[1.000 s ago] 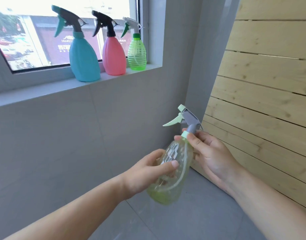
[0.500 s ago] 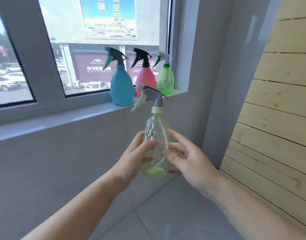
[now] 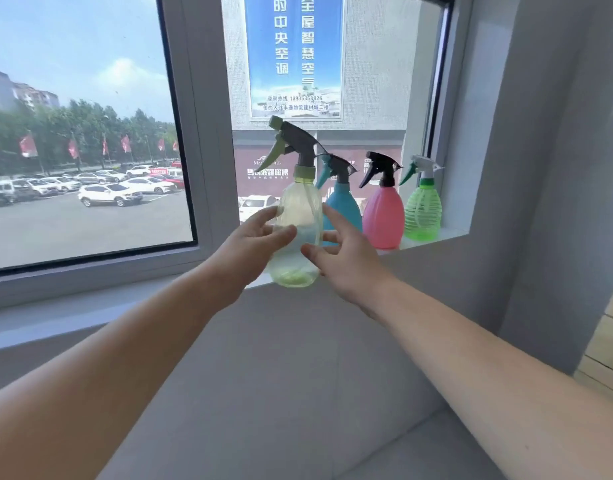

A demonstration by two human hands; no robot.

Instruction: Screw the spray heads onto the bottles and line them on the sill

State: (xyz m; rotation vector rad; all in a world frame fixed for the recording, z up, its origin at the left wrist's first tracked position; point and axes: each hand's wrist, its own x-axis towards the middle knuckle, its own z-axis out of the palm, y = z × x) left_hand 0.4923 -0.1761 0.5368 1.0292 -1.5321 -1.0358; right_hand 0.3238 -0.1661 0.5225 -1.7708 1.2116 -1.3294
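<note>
A pale yellow-green translucent bottle point(image 3: 299, 209) with a grey spray head point(image 3: 298, 143) stands upright at the front edge of the grey window sill point(image 3: 90, 306). Whether its base rests on the sill I cannot tell. My left hand point(image 3: 249, 247) holds its left side, thumb in front and fingers behind. My right hand point(image 3: 346, 265) cups the right side loosely, with its fingers spread. To the right, a blue bottle point(image 3: 344, 209), a pink bottle point(image 3: 383, 216) and a ribbed green bottle point(image 3: 422, 213) stand in a row on the sill, each with a spray head on.
A grey window post point(image 3: 208, 133) rises just left of the held bottle. The window reveal point(image 3: 488, 133) closes the sill's right end, beyond the green bottle. A wooden slat panel point(image 3: 609, 341) shows at the far right. Bare sill runs off to the left.
Both hands have lifted the yellow-green bottle from waist height up to the sill, beside the blue bottle. My view has tilted up toward the window.
</note>
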